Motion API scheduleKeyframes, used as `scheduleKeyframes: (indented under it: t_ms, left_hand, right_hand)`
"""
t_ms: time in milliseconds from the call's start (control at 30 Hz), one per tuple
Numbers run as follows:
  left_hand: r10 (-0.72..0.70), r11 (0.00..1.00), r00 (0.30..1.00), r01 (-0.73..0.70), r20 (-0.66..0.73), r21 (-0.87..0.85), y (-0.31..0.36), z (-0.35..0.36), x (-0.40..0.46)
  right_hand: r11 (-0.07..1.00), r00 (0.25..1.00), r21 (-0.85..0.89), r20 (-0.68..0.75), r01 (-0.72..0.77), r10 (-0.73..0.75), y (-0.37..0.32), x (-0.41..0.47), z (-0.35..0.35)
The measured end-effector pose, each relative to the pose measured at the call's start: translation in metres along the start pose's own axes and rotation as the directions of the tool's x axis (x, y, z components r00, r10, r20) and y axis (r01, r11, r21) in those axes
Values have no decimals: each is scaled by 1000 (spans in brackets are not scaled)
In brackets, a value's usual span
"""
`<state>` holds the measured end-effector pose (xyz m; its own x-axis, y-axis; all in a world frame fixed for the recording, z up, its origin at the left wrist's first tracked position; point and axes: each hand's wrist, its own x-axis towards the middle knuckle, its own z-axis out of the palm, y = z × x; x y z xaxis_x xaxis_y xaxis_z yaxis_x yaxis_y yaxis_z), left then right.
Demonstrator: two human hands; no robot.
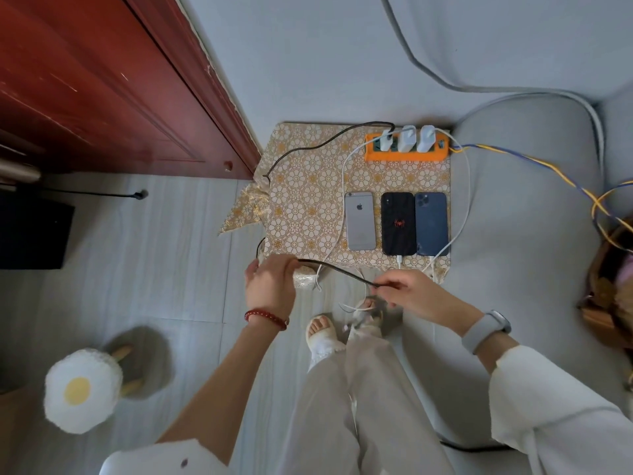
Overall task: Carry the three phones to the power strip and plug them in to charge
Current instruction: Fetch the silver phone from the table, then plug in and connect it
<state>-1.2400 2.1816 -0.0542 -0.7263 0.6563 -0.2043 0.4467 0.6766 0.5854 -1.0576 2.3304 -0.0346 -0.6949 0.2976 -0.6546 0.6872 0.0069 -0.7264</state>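
Three phones lie face down, side by side, on a gold-and-cream floral cloth [308, 200] spread over a small low surface: a silver phone [360, 221] with a smooth metal back on the left, a matte black phone [398, 223] bearing a small red spider mark in the middle, and a dark blue phone [431, 223] with a glossy back on the right. White cables reach the near ends of the black and blue phones. Just beyond them, at the cloth's far edge, sits the orange power strip [406, 153], a boxy plastic bar with three white chargers [407, 138] standing in it; twisted blue and yellow wires lead off to its right. A thin black cable [329, 267] runs from the strip across the cloth and down in front of the silver phone. The left hand [270, 286], with a red bead bracelet at the wrist, has its fingers curled round this cable, and the right hand [411, 296], above a grey watch band, pinches its free end between fingertips. The floor is pale grey tile.
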Motion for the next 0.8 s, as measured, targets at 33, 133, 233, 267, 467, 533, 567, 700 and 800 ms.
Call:
scheduleKeyframes:
  t_ms: [33,133,233,267,467,533,567,700,800]
  left_hand:
    - [-52,999,998,51,-42,-18,-3,-1,1]
    - [-255,960,960,237,-118,-147,-11,-6,7]
    - [-453,880,870,402,-192,-255,-23,-15,15]
    - [-485,865,853,433,-196,-256,-29,-18,17]
    - [-362,905,920,385,151,-178,-25,-10,12]
    - [-259,927,945,301,200,-223,-10,-2,9]
    - [-200,945,951,251,234,-210,0,2,8]
    - [-25,984,871,109,490,-143,38,17,-1]
    - [23,920,786,225,618,-320,46,21,-6]
  right_hand:
    - [1000,1000,-27,4,-2,2,1,-1,-2]
    - [991,999,-133,20,-24,26,5,-2,-7]
    - [969,993,-219,-57,-114,104,18,-3,-14]
    - [959,985,-236,-112,-158,135,24,-4,-17]
    - [981,938,-190,-347,-45,-24,25,-1,-13]
    - [961,944,-266,-294,73,-152,15,3,-6]
    - [935,941,-334,-262,120,-215,11,6,-2]
    - [832,889,-506,-240,228,-390,-2,13,11]
    - [766,837,-615,-309,185,-451,-3,17,18]
